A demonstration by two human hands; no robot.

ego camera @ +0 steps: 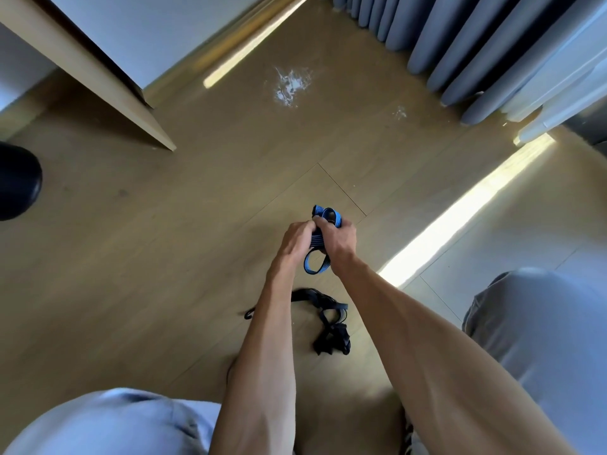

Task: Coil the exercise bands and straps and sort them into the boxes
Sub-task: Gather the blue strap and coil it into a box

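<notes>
**Blue band bundled between both hands, black strap waiting on the floor**

Nearest the knees, on the wooden floor (131,274), a black strap (328,318) is seen lying loose and tangled, half hidden under the forearms. It looks limp and light, webbing with what may be a buckle or clip at one end; it would best be gathered at an end and wound from there.

Just above it, the blue band (318,254) is held off the floor. The left hand (295,239) and right hand (338,241) are both curled tight around its middle, knuckles touching, the grip closed on the bundle. A loop hangs below, another pokes out beyond the fingers. Blue with thin dark stripes, flat, soft and springy by the look: a coil likely to unwind unless pinched firmly across all layers.

Further off, no boxes are shown.
</notes>
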